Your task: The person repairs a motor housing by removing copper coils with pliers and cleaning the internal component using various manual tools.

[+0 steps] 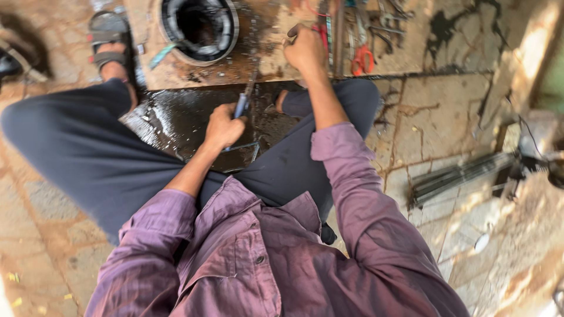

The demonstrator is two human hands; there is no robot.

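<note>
Two hands work low over a wet stone floor [435, 117]. The left hand [222, 126] is curled tight around a blue-handled tool [242, 104], whose thin metal shaft points up toward a wooden board [258, 56]. The right hand [304, 50] reaches farther out onto that board, its fingers closed around a small dark piece [292, 32] that is too blurred to identify. Just beside the right hand lies a scatter of metal tools [382, 23], with red-handled scissors [362, 60] at the board's edge. To the left on the board sits a round black-and-white motor housing [200, 26]. A dark wet metal sheet [170, 114] lies under the left hand, between the person's knees. A sandalled foot [110, 44] rests at the upper left. A bundle of metal rods [452, 176] lies well apart on the right.
</note>
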